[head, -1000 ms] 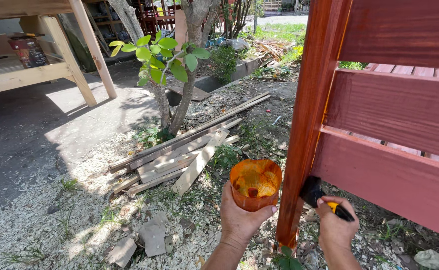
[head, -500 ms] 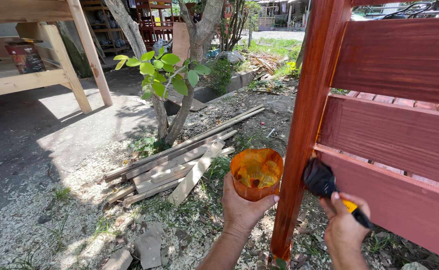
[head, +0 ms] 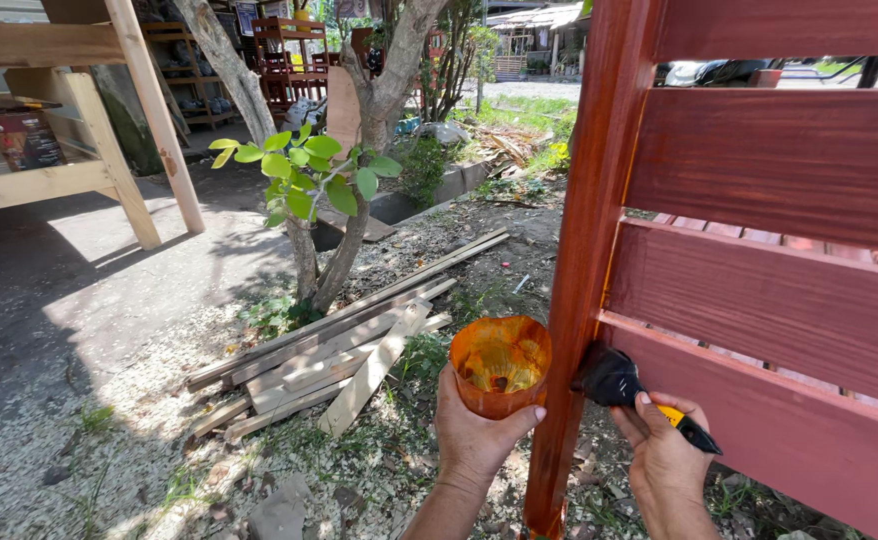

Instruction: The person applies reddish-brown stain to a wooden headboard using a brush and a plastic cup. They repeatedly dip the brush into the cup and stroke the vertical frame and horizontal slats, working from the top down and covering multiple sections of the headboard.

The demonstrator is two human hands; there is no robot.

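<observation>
A red-stained slatted wooden frame (head: pixel 779 260) fills the view from 12 to 4 o'clock, its upright post (head: pixel 584 270) running down the middle. At 9 o'clock from the post's foot, a stack of raw planks (head: pixel 329 355) lies on the dirt by a small tree (head: pixel 329 190), with an unfinished timber structure (head: pixel 69 120) at 10 o'clock. Your left hand (head: pixel 474 435) wraps closed around an orange cup of stain (head: pixel 500 365), held just left of the post at 6 o'clock. Your right hand (head: pixel 664 455) is closed on a yellow-and-black-handled brush (head: pixel 624 385), its dark bristles pressed against the post's lower right edge where the bottom slat meets it. Judging by that joint, work the bristles along the grain into the corner, keep strokes long, and hold the cup level and close to catch drips.
</observation>
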